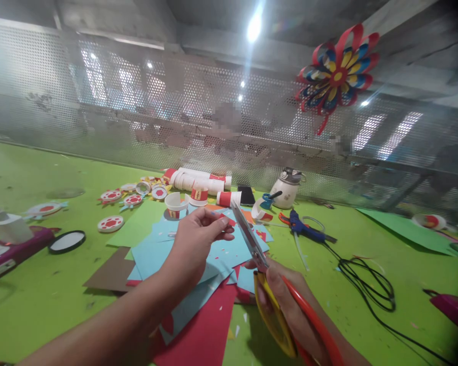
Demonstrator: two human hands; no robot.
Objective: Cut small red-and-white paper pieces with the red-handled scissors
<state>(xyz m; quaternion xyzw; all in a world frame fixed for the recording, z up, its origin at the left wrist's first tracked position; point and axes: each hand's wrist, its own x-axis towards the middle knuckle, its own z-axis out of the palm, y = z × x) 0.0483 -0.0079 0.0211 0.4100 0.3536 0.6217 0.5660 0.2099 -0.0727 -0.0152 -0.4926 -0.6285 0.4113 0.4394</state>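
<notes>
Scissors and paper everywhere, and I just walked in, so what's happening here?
A person is cutting paper at a green table. The right hand holds open scissors with yellow and red handles. The left hand pinches a small paper piece at the blades. Blue and red sheets lie beneath, with paper cups behind.

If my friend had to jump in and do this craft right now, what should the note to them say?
Left hand: fingers pinch a small red paper piece above the blue paper sheets.
Right hand: holds the scissors by their yellow and red handles, blades up, tip near that piece.
Done: decorated round pieces and paper cups lie farther back on the green table.
Left: the piece looks not yet cut through; red paper lies nearest the person.
</notes>
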